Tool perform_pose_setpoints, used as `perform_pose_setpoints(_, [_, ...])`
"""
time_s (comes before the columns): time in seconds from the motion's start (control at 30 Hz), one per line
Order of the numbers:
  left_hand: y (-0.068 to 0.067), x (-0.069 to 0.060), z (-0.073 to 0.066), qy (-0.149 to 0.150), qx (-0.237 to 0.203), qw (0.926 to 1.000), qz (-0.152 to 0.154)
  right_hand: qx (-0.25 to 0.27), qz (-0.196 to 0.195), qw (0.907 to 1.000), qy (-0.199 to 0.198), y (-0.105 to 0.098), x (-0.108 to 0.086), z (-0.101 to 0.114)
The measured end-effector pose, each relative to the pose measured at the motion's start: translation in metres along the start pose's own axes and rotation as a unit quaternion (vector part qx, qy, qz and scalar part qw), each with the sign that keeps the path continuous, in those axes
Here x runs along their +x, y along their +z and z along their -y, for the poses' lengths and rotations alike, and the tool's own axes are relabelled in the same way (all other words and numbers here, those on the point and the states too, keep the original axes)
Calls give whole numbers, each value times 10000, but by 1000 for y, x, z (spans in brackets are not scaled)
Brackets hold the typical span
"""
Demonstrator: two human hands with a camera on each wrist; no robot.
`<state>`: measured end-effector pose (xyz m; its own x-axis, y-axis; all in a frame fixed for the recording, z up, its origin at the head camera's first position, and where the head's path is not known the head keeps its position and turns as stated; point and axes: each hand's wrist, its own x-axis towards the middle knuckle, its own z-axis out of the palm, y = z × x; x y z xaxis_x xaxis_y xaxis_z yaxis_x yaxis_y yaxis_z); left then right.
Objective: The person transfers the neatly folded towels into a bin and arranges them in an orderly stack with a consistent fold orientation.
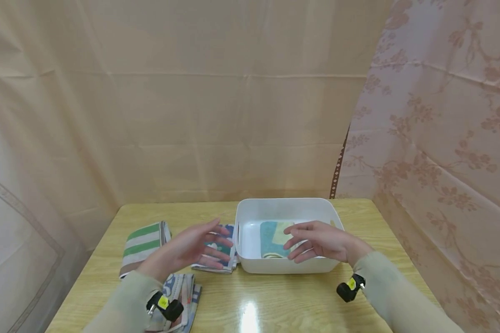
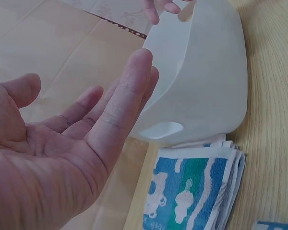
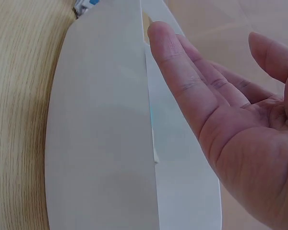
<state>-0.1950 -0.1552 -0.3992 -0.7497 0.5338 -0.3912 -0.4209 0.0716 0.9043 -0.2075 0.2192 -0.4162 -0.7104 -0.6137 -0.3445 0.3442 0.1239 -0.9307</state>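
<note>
Holding nothing in the left hand (image 1: 187, 245) or the right hand (image 1: 318, 241) rn, just loosely spread, relaxed fingers on both. Worth eyeing the folded blue-and-green towel (image 2: 192, 187), lying on the table (image 1: 300, 305) below the left fingers and just beside the white tub (image 1: 287, 266), so way nearer to the left hand than to the right one. Can't really call its long axis tbh, with those fingers covering part of it in the head view.

Beige curtain (image 1: 216, 115) — pale wooden table (image 1: 300, 303)
</note>
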Motion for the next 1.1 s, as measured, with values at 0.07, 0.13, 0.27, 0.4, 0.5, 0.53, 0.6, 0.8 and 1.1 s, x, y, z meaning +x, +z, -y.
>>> perform_pose_setpoints(0.07, [-2,-3,1,-14,18,10000,-14,25,52,10000,-20,2,0,0])
perform_pose_setpoints(0.13, [-2,-5,3,-27,-8,10000,5,43,91,9999,-33,3,0,-1])
perform_pose_setpoints(0.27, [-3,-11,6,-23,-3,10000,41,57,165,9998,-2,5,0,-2])
perform_pose_setpoints(0.4, [-3,-18,9,-39,84,9999,49,54,215,9997,45,7,-2,-3])
perform_pose_setpoints(0.5, [-4,-21,11,-72,120,9999,18,47,252,9997,61,9,-3,-4])
perform_pose_setpoints(0.53, [-4,-22,12,-85,120,9999,13,48,261,9996,69,9,-3,-5])
perform_pose_setpoints(0.6, [-4,-25,14,-116,105,9999,17,29,274,9996,69,11,-3,-6])
perform_pose_setpoints(0.8, [-6,-31,20,-200,133,9997,-14,59,350,9994,31,14,-6,-10])
perform_pose_setpoints(1.1, [-14,-39,27,-251,299,9992,-95,64,471,9988,80,21,-8,-13])
